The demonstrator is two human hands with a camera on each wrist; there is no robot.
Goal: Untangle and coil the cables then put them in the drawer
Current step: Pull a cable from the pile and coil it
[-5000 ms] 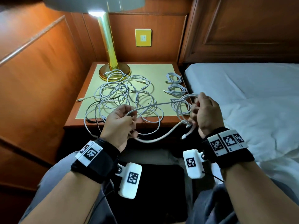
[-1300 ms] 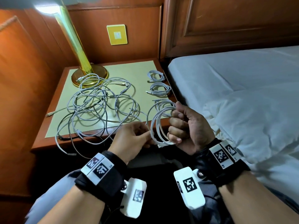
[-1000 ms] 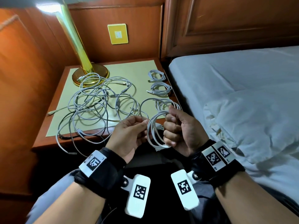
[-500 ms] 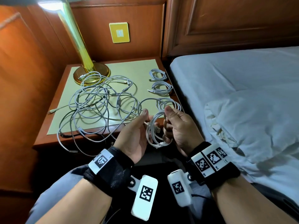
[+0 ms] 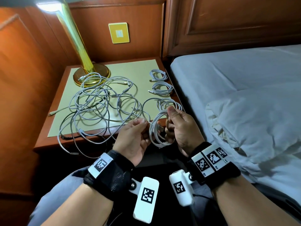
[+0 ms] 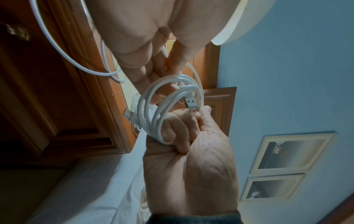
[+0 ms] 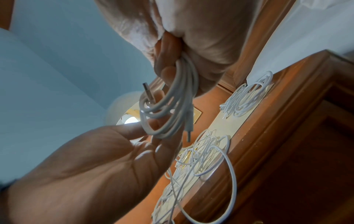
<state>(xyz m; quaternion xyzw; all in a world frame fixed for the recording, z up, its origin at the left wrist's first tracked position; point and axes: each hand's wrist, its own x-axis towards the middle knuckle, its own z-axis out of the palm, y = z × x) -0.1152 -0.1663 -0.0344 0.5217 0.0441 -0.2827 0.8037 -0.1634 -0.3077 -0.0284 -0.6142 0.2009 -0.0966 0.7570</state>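
Fingers of your right hand curl round a coiled white cable, held in the air just near of the nightstand, its USB plug poking through the loops. Your left hand pinches a strand beside the coil. Tangled cables sprawl across the tabletop by the lamp base; two finished coils lie at the far right edge.
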